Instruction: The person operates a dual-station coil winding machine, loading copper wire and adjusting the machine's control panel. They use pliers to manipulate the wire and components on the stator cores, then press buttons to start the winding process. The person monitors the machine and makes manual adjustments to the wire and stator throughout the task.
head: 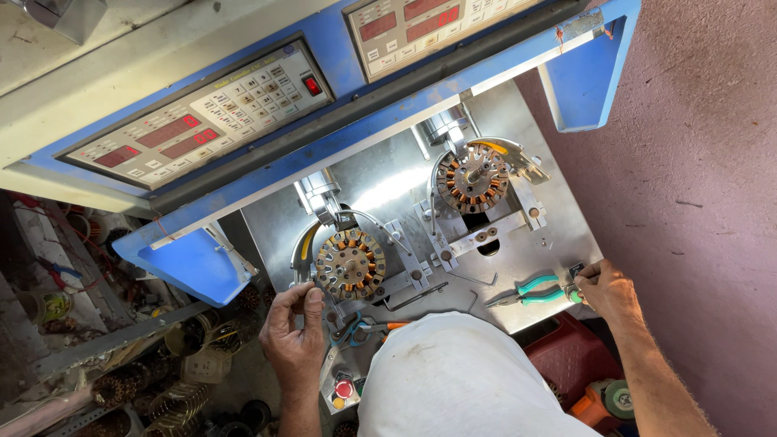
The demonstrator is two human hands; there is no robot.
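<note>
Two round stators with copper windings sit on a steel winding machine, the left stator (pixel 350 264) near me and the right stator (pixel 472 178) farther back. My left hand (pixel 294 330) pinches at the lower left edge of the left stator, fingers closed on its rim or a thin wire; which one I cannot tell. My right hand (pixel 605 288) rests at the right edge of the steel plate (pixel 558 235), fingertips on a small switch beside teal-handled pliers (pixel 532 291). My white-clothed body hides the plate's near edge.
A blue-framed control panel (pixel 202 121) with red digit displays hangs over the machine. Hex keys (pixel 417 297) and orange-handled scissors (pixel 364 328) lie on the plate. A red button (pixel 344 388) sits below. Wound coils and parts fill the floor at left (pixel 162 380). A red crate (pixel 571 356) stands at right.
</note>
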